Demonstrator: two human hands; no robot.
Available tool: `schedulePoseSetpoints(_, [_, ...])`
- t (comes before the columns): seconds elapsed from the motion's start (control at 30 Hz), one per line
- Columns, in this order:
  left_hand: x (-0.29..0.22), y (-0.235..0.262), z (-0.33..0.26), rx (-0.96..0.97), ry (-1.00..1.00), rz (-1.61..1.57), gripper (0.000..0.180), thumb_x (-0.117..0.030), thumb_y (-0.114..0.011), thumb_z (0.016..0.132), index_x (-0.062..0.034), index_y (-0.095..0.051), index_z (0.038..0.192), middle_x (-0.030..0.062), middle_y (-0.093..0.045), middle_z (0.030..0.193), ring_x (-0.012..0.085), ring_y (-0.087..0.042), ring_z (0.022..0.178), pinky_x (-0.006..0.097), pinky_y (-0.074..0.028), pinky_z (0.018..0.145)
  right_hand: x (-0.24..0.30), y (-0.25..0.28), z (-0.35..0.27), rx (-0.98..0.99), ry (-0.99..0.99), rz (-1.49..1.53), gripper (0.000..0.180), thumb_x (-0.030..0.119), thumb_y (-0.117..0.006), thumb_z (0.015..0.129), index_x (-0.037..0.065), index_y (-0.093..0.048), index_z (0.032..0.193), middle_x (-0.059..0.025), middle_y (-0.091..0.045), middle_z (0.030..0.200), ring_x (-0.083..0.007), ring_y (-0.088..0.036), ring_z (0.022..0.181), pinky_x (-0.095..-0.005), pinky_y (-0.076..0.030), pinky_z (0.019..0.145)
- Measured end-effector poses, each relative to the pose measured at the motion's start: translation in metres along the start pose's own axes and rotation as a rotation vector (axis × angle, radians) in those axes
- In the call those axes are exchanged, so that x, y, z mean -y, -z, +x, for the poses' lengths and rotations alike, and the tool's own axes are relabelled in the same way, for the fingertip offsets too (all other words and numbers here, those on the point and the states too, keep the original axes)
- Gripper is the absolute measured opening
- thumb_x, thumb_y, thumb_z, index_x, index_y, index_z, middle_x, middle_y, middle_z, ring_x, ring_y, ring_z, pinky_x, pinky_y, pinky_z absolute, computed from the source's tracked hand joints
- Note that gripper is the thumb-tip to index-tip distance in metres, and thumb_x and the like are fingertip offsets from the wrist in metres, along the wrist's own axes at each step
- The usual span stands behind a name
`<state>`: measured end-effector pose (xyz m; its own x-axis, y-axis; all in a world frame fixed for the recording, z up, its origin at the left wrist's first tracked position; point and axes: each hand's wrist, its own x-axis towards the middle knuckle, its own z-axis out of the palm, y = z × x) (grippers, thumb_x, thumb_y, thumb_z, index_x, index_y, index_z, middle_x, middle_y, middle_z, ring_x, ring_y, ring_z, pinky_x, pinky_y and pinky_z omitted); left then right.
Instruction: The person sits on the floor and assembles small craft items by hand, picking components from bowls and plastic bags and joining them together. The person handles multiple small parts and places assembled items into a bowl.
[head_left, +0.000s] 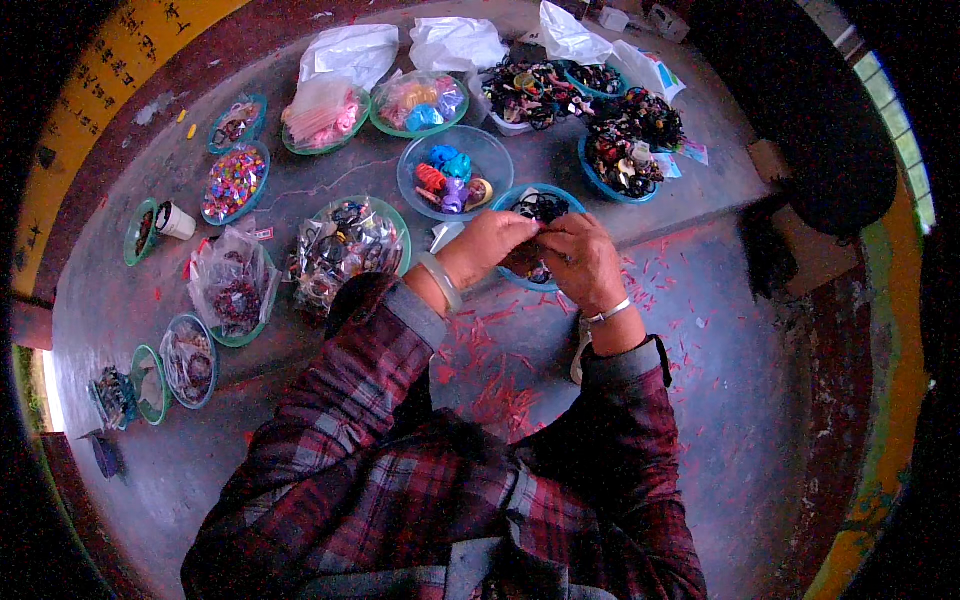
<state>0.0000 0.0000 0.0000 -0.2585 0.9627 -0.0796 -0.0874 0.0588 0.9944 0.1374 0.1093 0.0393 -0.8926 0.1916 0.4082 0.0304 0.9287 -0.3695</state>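
Both hands meet over a blue basin in the middle, which has dark bands like hair ties in it. My left hand, with a pale bangle at the wrist, has thumb and fingers pinched together. Close against it, my right hand, with a silver bracelet, also pinches with bent fingers. Whatever lies between the fingertips is too small and dark to make out. Just beyond the left hand stands a clear bluish bowl with blue, red and purple coiled pieces.
Around are a bowl of colourful beads, a bagged heap of hair accessories, a blue basin piled with dark bands, and white plastic bags along the back. Red paper scraps litter the lower floor. A dark round shape stands right.
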Motion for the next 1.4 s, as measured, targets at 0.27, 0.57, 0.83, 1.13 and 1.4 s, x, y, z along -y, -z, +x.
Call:
schedulePoseSetpoints(0.27, [-0.01, -0.001, -0.004, -0.028, 0.088, -0.472, 0.029, -0.022, -0.046, 0.087, 0.0013, -0.055, 0.101, 0.0093, -0.061, 0.087, 0.0149, -0.06, 0.077, 0.024, -0.05, 0.061, -0.016, 0.002, -0.009, -0.369, -0.52, 0.733, 0.021, 0.011, -0.067, 0.068, 0.005, -0.063, 0.088, -0.0045, -0.06, 0.083, -0.0179, -0.055, 0.083, -0.0275, -0.044, 0.072])
schedulePoseSetpoints(0.57, [-0.009, -0.001, 0.0, -0.089, 0.051, -0.649, 0.028, -0.021, -0.045, 0.088, -0.0002, -0.053, 0.105, 0.0098, -0.059, 0.097, 0.0159, -0.059, 0.084, 0.022, -0.05, 0.061, -0.01, -0.019, -0.006, -0.093, -0.729, 0.927, 0.021, 0.012, -0.067, 0.071, 0.001, -0.06, 0.087, -0.0031, -0.061, 0.08, -0.0125, -0.056, 0.073, -0.0241, -0.044, 0.065])
schedulePoseSetpoints(0.83, [-0.005, 0.004, -0.001, -0.109, 0.089, -0.632, 0.028, -0.022, -0.045, 0.088, -0.0008, -0.052, 0.106, 0.009, -0.059, 0.094, 0.0138, -0.06, 0.08, 0.02, -0.05, 0.058, -0.014, -0.029, -0.008, -0.246, -0.672, 1.008, 0.01, 0.01, -0.061, 0.076, 0.002, -0.06, 0.083, -0.0018, -0.06, 0.076, -0.0109, -0.054, 0.067, -0.023, -0.043, 0.06])
schedulePoseSetpoints(1.13, [-0.02, -0.001, -0.007, -0.031, 0.161, -0.471, 0.027, -0.029, -0.055, 0.082, -0.0066, -0.057, 0.098, 0.0021, -0.06, 0.091, 0.01, -0.056, 0.081, 0.02, -0.044, 0.058, -0.017, -0.025, -0.007, -0.37, -0.795, 0.978, 0.008, 0.01, -0.059, 0.078, 0.003, -0.06, 0.078, -0.0009, -0.059, 0.072, -0.0073, -0.051, 0.063, -0.0213, -0.041, 0.057])
schedulePoseSetpoints(1.4, [-0.002, -0.005, 0.001, -0.073, 0.163, -0.29, 0.022, -0.023, -0.065, 0.074, -0.0077, -0.057, 0.087, -0.0014, -0.058, 0.077, 0.0064, -0.053, 0.065, 0.019, -0.04, 0.048, -0.007, -0.023, -0.003, -0.371, -0.776, 1.011, 0.006, 0.008, -0.059, 0.078, 0.002, -0.06, 0.08, -0.0028, -0.06, 0.073, -0.0088, -0.053, 0.064, -0.0217, -0.042, 0.057])
